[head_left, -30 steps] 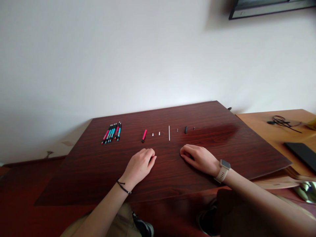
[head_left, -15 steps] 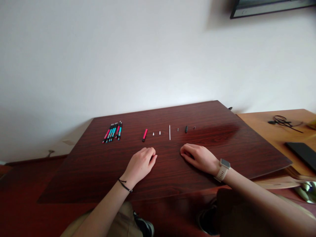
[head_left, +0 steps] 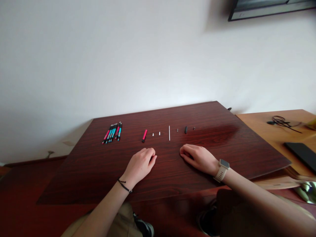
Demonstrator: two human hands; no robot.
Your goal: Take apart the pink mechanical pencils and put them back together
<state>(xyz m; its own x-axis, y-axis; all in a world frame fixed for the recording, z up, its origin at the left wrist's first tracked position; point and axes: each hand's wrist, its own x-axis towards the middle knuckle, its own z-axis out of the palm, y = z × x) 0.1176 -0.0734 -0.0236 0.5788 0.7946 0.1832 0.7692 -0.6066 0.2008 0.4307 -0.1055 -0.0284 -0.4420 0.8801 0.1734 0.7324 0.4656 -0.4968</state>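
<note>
A dark wood table [head_left: 98, 177] carries everything. At its far left lies a tight bunch of pens [head_left: 112, 132], pink and teal with black ends. Right of them, in a loose row, lie a pink barrel [head_left: 144, 135], two tiny white bits [head_left: 156, 134], a thin white rod [head_left: 169, 133], a small dark bit [head_left: 177, 130], a black cap [head_left: 186, 129] and a last speck (too small to tell). Both hands rest on the near middle: left hand [head_left: 140, 164], right hand [head_left: 197, 158].
</note>
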